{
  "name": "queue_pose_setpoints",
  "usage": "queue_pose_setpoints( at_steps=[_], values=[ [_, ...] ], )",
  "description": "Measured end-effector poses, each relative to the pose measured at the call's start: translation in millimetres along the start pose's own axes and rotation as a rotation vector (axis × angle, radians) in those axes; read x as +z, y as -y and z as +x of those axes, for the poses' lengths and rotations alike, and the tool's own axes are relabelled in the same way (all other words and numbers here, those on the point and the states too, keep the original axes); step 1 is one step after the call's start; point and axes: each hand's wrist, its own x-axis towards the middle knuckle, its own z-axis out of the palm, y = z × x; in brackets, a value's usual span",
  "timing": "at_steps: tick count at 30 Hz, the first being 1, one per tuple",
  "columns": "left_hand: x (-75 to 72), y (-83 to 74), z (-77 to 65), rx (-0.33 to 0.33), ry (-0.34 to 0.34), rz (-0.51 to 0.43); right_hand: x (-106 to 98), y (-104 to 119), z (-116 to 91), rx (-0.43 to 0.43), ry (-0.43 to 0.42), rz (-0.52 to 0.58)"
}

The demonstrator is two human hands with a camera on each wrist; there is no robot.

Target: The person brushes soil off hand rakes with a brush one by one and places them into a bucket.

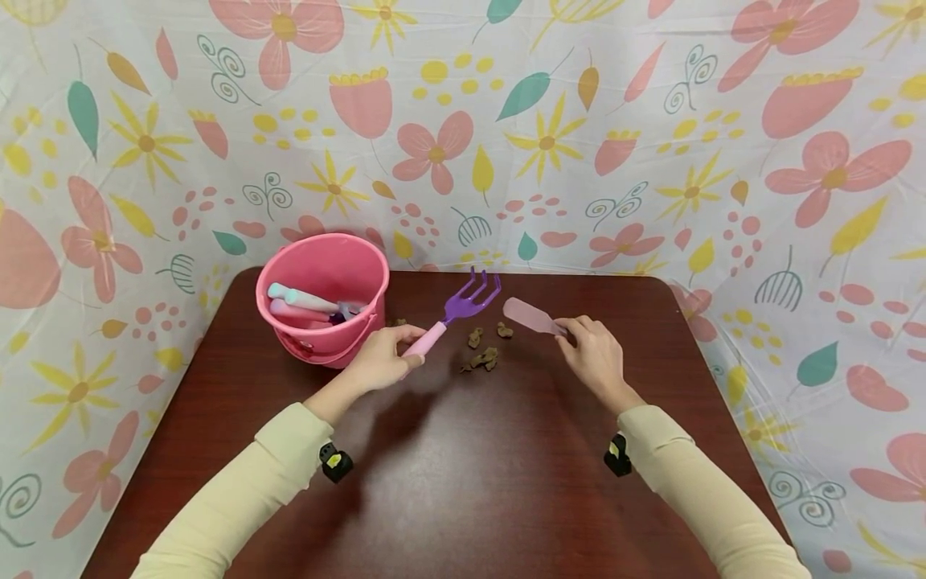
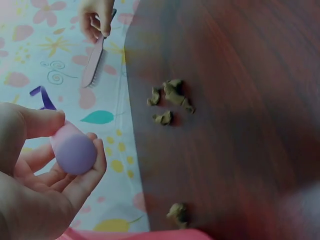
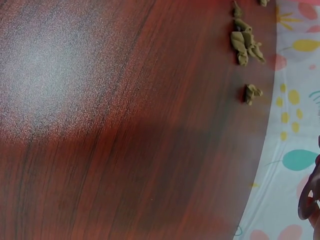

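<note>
My left hand point(image 1: 379, 356) grips the pink handle of a purple three-pronged hand rake point(image 1: 463, 305), prongs up and away over the table's back edge. The rounded handle end point(image 2: 76, 155) faces the left wrist camera. In my right hand point(image 1: 596, 354) is a pale pink brush point(image 1: 531, 315), held by its dark handle and pointing left. Its short bristles show in the left wrist view. Between the hands, several crumpled olive-brown lumps point(image 1: 486, 359) lie on the table. In the right wrist view only the brush's dark handle end point(image 3: 311, 195) shows, at the right edge.
A pink bucket point(image 1: 372, 322) stands at the back left beside my left hand, with light-blue and pink handled tools point(image 1: 307, 301) inside. Another brown lump point(image 2: 178, 214) lies near it. Behind the dark wooden table point(image 1: 463, 490) hangs a floral cloth point(image 1: 579, 121).
</note>
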Motion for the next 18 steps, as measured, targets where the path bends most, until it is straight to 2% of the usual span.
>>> queue_pose_setpoints(
  at_steps=[4, 9, 13, 18],
  values=[
    [-9.9, -5.7, 1.9, 0.074, -0.028, 0.145, 1, -2, 1, -0.004, -0.004, -0.008],
    [-21.4, -11.8, 3.4, 0.135, -0.023, 0.295, 2, -3, 0, -0.003, 0.001, -0.009],
    [-32.1, -16.0, 4.4, 0.159, -0.016, 0.374, 2, -3, -1, -0.003, 0.008, -0.014],
    [-46.6, -21.5, 5.3, 0.156, -0.004, 0.432, 0, -2, -1, 0.0, 0.016, -0.015]
  ],
)
